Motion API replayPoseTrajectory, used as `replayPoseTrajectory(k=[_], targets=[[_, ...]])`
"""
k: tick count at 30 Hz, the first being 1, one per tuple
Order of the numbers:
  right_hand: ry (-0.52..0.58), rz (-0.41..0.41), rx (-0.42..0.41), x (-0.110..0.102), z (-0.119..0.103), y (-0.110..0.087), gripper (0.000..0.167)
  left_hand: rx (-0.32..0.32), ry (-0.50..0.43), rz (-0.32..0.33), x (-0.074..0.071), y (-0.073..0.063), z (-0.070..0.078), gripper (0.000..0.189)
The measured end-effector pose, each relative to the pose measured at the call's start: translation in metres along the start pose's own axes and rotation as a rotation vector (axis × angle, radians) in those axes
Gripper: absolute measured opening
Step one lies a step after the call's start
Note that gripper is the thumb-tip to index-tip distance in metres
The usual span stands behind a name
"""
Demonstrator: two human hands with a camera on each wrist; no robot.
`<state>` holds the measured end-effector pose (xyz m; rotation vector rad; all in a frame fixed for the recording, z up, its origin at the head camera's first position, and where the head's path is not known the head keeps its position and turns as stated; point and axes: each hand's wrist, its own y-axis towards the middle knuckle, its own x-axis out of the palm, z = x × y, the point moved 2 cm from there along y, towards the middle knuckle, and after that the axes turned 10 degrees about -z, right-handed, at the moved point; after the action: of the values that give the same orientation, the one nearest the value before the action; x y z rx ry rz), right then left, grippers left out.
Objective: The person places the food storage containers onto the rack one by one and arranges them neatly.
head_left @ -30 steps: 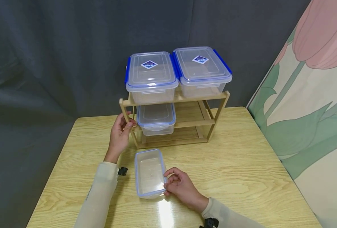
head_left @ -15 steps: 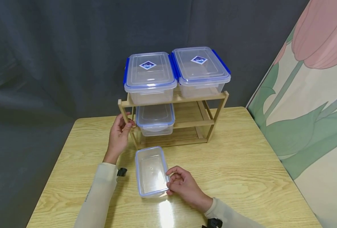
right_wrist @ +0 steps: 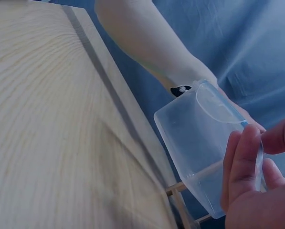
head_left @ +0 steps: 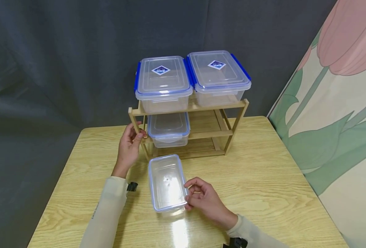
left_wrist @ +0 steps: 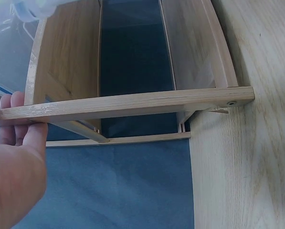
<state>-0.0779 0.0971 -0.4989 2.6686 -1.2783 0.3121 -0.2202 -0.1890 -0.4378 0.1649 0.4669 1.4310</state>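
My left hand [head_left: 128, 148] grips the left front post of a wooden three-tier rack [head_left: 189, 109]. In the left wrist view, the fingers [left_wrist: 19, 131] wrap that post near one end. My right hand [head_left: 209, 201] pinches the right edge of a clear plastic food container [head_left: 167, 182] with a light-blue rim, in front of the rack. The right wrist view shows the container [right_wrist: 190, 138] raised over the table, a clear latch flap on its near side, thumb and fingers on its edge.
Two larger lidded containers [head_left: 161, 81] with dark-blue latches stand side by side on the rack's top tier. A smaller lidded container [head_left: 169, 129] sits on the middle tier at the left. The wood-grain table [head_left: 263, 179] backs onto a dark curtain [head_left: 93, 62].
The right hand has moved to the right, and the pinched container has shifted toward the rack and slightly right, turning a little. The left hand stays on the post.
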Motion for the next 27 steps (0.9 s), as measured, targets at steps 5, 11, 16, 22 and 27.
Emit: replayPoseTrajectory(k=[5,11,16,22,27], targets=[[-0.027,0.01,-0.006,-0.001,-0.008,-0.004,0.036,-0.003,-0.011,0.0,0.0,0.0,0.0,0.038],[-0.07,0.023,-0.012,-0.001,-0.018,-0.011,0.036,-0.005,-0.019,-0.001,0.0,0.0,0.0,0.038],[-0.068,0.006,-0.065,-0.005,-0.026,-0.018,0.033,0.002,-0.018,-0.002,0.0,0.0,0.0,0.038],[-0.066,-0.032,-0.124,-0.007,-0.04,-0.028,0.03,-0.005,-0.022,0.0,0.0,0.0,0.0,0.038],[-0.077,-0.037,-0.13,-0.007,-0.05,-0.036,0.03,0.004,-0.018,0.002,0.0,0.0,-0.001,0.037]])
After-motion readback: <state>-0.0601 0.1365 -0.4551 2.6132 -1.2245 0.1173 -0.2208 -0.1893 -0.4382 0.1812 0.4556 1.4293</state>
